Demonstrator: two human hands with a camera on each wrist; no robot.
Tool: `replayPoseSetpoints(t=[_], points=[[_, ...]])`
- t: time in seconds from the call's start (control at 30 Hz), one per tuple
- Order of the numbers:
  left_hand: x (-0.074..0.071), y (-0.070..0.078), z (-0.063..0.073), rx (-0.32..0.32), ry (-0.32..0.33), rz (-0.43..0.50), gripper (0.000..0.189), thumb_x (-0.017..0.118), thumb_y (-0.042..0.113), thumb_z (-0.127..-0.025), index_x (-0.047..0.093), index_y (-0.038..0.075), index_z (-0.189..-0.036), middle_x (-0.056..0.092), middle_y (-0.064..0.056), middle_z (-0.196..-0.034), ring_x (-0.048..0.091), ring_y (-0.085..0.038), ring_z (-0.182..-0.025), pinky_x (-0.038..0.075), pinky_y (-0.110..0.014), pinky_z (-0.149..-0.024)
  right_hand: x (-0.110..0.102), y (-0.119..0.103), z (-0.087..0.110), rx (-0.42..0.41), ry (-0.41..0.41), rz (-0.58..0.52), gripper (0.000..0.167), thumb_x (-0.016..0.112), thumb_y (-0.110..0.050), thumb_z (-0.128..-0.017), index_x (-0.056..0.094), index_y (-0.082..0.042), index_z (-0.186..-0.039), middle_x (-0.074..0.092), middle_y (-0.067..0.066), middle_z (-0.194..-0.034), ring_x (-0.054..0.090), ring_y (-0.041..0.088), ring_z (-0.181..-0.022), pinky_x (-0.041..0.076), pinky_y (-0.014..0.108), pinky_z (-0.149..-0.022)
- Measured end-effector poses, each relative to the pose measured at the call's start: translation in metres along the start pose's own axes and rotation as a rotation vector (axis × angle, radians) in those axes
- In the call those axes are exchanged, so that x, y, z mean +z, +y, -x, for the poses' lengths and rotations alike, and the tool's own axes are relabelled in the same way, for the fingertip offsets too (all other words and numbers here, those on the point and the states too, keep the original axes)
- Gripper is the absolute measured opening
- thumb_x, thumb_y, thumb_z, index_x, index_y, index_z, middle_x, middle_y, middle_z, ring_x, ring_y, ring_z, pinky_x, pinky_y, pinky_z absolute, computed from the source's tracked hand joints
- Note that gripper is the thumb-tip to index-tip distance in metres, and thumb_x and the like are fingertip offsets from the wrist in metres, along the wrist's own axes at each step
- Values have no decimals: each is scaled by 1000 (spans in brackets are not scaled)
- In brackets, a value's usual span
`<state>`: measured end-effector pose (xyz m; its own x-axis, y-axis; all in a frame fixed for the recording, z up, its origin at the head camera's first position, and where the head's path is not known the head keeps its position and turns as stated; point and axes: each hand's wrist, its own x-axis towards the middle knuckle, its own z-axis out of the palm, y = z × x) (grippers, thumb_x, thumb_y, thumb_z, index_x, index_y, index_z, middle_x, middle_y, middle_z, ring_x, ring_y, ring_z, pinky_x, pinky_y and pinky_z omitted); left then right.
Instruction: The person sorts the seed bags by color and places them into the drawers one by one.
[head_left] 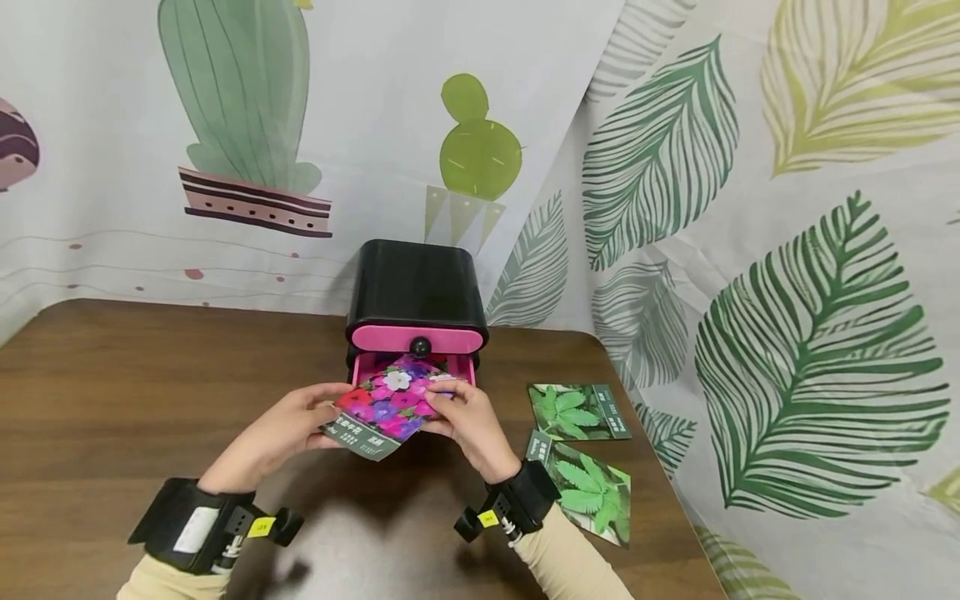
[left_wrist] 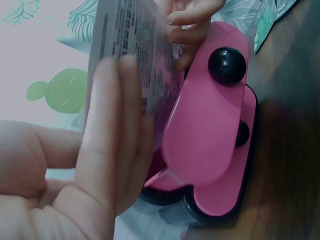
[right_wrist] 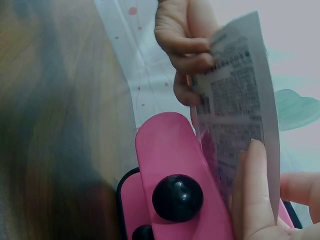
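A seed packet (head_left: 397,396) printed with pink, purple and red flowers lies tilted over a pulled-out pink drawer (head_left: 359,367). At its left side my left hand (head_left: 288,425) grips it, thumb on top and fingers underneath. My right hand (head_left: 468,421) pinches the opposite side in the same way. The packet's pale underside (right_wrist: 232,100), covered in small print, shows in the right wrist view. Of the black box (head_left: 417,283) holding the drawer, a pink front with a black knob (head_left: 421,347) is visible above it. The drawer's own front (left_wrist: 205,120) also has a knob (left_wrist: 227,65).
Two seed packets with green leaf pictures, an upper one (head_left: 577,412) and a lower one (head_left: 588,487), lie to the right on the brown wooden table (head_left: 150,375). Behind the box hangs a patterned cloth (head_left: 375,125). Each wrist wears a black strap with a camera.
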<state>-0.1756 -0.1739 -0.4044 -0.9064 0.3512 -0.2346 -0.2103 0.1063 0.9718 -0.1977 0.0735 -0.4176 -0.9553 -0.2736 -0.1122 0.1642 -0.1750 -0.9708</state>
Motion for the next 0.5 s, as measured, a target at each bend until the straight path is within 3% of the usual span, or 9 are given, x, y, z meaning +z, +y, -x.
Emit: replayPoseSetpoints(t=[0.17,0.33,0.5], points=[[9,5,-8,27,41,20,48,29,7,-100,18,-12,-142,40,-33,-130,61,-9,-88,55,-26,-78,1,-1,0,1,-59,36,33,57,-9,-92,53,11,-118,63,2,-84,63,9,-68,57,29,-72],[20,10,-22,10,160,-12,49,33,6,-99,21,-10,-143,42,-31,-127,61,-8,-81,56,-24,-73,3,-9,0,33,-111,126,36,57,-6,-91,53,8,-123,63,16,-106,63,11,-81,55,31,-82],[32,10,-33,39,309,-209,47,45,6,-94,36,-9,-138,49,-29,-120,59,-11,-73,55,-22,-64,3,-19,-4,59,-68,256,38,58,-5,-88,55,3,-125,58,17,-110,58,14,-84,53,39,-87]])
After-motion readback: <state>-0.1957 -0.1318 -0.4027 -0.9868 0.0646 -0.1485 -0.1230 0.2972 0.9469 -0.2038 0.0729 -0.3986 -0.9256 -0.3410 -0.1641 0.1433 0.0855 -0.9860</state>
